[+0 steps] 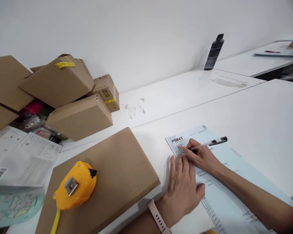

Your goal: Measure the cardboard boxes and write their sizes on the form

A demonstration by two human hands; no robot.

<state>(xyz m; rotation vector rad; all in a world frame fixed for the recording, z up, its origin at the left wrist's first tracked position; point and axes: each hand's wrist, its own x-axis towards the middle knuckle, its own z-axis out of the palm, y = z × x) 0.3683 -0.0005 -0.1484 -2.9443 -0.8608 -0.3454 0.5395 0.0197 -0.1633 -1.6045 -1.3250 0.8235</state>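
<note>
Pale blue printed paper (230,159), flat and angled on the white tabletop (197,113), right of a flat-topped cardboard box (117,169) with a yellow tape measure (75,185) on top. Right hand (202,157) holding a slim pen (207,143), fingers bunched narrow around its lower end, right by the red oval mark (180,146) under the PONY lettering (177,140). Can't make out the very tip of the pen, too tucked in behind the fingers. Left hand (184,188) palm down, fingers fairly straight and close together, tips at the paper's patterned edge, nothing visible in the grip.

Looks like pen work at that corner, so a few tips. Press lightly with the left fingertips, just enough to stop any skating on such a smooth surface. Leave a sliver more room between left fingertips and pen, pretty tight quarters there. Rest the side of the right hand on the paper and go for short, small strokes. Watch out for dragging the palm through wet ink. Maybe slide the box further left too, for extra elbow room.
</note>
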